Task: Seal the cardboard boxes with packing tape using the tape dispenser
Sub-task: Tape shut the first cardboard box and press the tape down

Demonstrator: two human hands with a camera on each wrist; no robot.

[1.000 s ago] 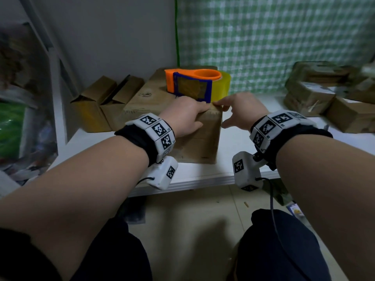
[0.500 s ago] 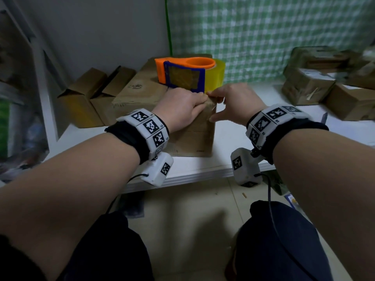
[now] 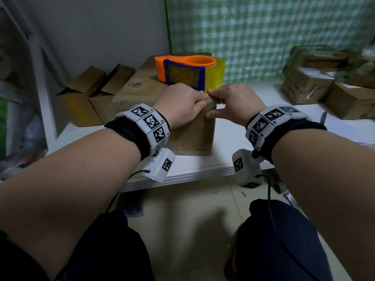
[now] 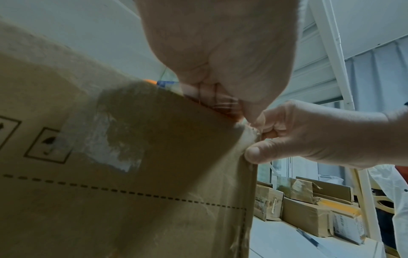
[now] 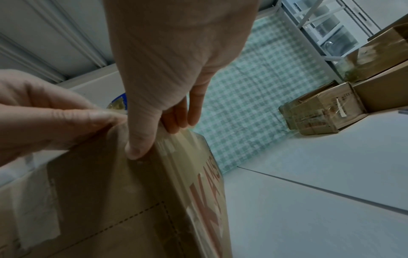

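On top of the white table point(image 3: 203, 169), from the head cam, I'm seeing both hands working the near top corner of the big cardboard box point(image 3: 192, 138). My left hand point(image 3: 178, 104) is curling its fingers over the top edge, and my right hand point(image 3: 233, 102) is pinching at the same corner, so neither one is lying flat. I'm guessing they're smoothing a tape end down over that edge. One tape dispenser point(image 3: 182, 72), orange and blue with a yellowish roll, is sitting on the box top just behind the knuckles, nobody holding it. Probably parked there to be close for the next strip. Two open boxes point(image 3: 87, 100) are waiting on the left, and a pile of taped boxes point(image 3: 308, 86) is stacking up on the right. I'm counting at least four in that pile, but it's blurry.

Left wrist cam is looking up the box face: fingers hooking over the top rim, with the right thumb point(image 4: 253, 154) pressing the vertical corner edge. A shiny patch of old tape point(image 4: 97, 139) is showing on the front.

Right wrist cam is showing the thumb point(image 5: 137, 148) pushing into the corner while the other fingers are lying along the taped top edge. Red lettering is running down the side face.
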